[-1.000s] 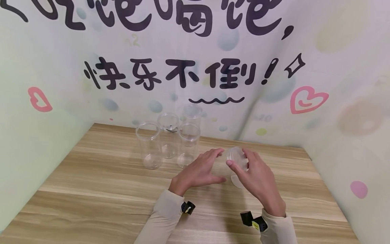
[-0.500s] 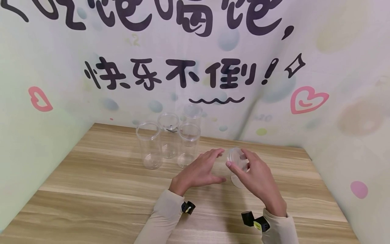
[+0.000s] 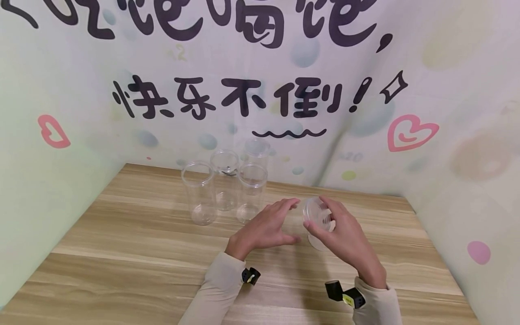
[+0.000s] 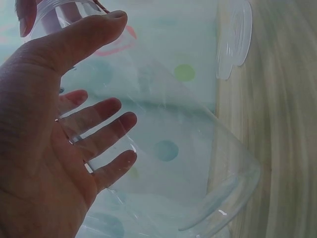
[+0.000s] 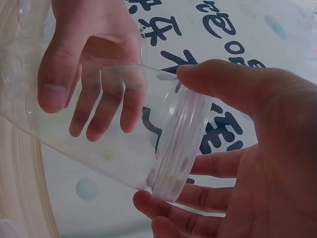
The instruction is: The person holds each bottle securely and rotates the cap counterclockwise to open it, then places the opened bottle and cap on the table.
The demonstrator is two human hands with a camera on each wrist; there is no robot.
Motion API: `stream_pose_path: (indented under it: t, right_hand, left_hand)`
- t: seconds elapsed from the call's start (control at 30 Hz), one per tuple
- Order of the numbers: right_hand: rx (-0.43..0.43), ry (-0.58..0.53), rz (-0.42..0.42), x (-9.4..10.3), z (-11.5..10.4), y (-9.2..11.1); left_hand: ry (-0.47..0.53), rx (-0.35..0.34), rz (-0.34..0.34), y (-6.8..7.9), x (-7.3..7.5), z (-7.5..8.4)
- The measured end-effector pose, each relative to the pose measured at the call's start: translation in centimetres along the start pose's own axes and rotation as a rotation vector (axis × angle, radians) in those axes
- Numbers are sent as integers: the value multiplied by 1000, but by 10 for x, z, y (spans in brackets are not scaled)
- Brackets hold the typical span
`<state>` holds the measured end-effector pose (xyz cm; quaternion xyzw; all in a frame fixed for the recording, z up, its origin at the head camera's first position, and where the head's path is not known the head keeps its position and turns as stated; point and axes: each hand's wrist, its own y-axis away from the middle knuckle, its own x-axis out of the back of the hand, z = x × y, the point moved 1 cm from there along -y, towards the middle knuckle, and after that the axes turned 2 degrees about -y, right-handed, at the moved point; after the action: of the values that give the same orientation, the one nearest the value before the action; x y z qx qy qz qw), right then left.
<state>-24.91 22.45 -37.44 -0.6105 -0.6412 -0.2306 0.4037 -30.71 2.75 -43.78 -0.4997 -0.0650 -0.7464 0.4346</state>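
Fingers of the left hand (image 3: pixel 266 228) hold the clear cup (image 4: pixel 178 134), tilted above the counter (image 3: pixel 142 253), while the right hand (image 3: pixel 345 232) grips its lid (image 5: pixel 181 144); seating that lid seems the present step, calling next for even pressure all round.

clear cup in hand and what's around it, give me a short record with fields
held: clear cup, tilted
left hand: around its body
right hand: grips its ridged rim end
standing by: four more cups, upright, beyond the left hand
surface: wood-grain table
backdrop: pale wall with black characters
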Motion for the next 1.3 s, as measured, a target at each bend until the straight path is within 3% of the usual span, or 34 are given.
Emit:
stream_pose_path:
  t: [0.83, 1.3]
  right_hand:
    - [122, -41, -55, 5, 8, 3]
    - [138, -52, -50, 7, 8, 3]
  left_hand:
    - [-7, -18, -29, 1, 1, 1]
    - [-12, -11, -19, 0, 0, -1]
